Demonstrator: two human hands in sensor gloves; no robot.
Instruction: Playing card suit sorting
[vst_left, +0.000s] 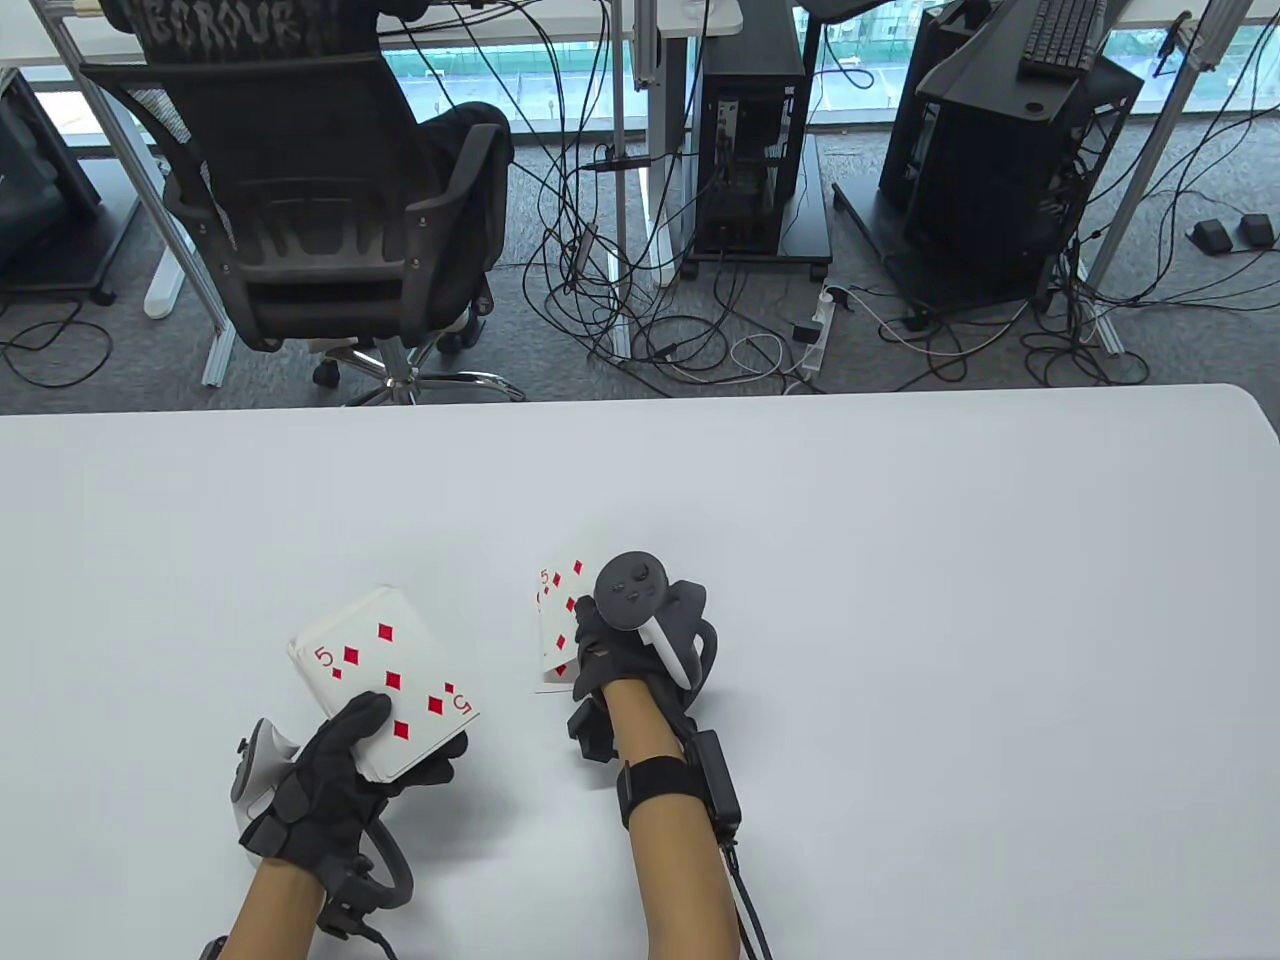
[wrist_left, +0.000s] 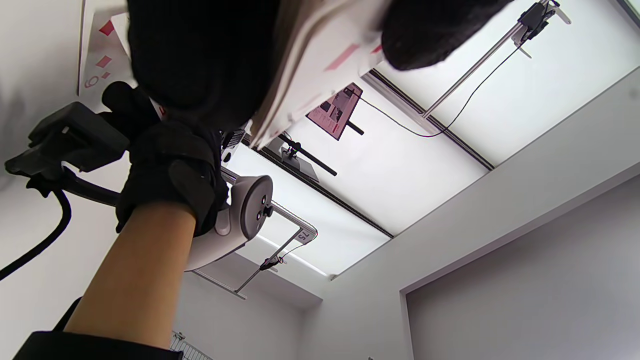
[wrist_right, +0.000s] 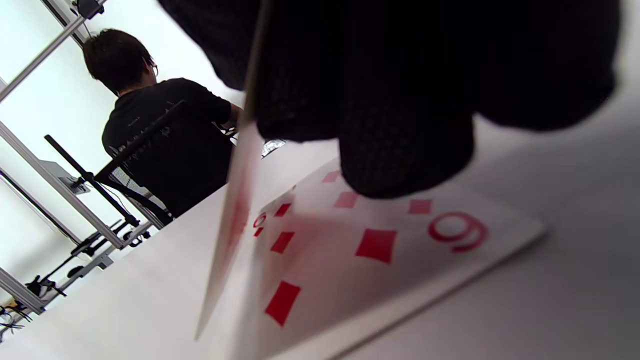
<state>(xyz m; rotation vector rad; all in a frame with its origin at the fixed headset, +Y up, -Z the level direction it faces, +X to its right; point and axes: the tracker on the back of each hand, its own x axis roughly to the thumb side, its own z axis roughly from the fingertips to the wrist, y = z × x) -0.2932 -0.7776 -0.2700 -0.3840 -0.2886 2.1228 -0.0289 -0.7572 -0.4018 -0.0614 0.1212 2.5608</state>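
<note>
Table view says it best: the left hand (vst_left: 340, 770) is gripping the deck (vst_left: 385, 685) face up, thumb over the near edge, a five of diamonds on top. Just right of the deck, the right hand (vst_left: 625, 650) is pinching a single diamond card (vst_left: 553, 625) that reads five at its corner, holding it right over the spot where the pile is starting.

From where I'm standing, the trick here is to bring that card down flat and square on the six of diamonds (wrist_right: 380, 240) already lying on the white table (vst_left: 900, 560), right of the deck, so the diamond pile stays tidy. In the right wrist view the held card (wrist_right: 235, 220) is edge-on and tilted steeply, so I'd level it before letting go, or it'll slide off crooked.

Cards look like plain white stock with red pips, thin and slippery. The deck is thick, most of it unsorted I'd guess.
</note>
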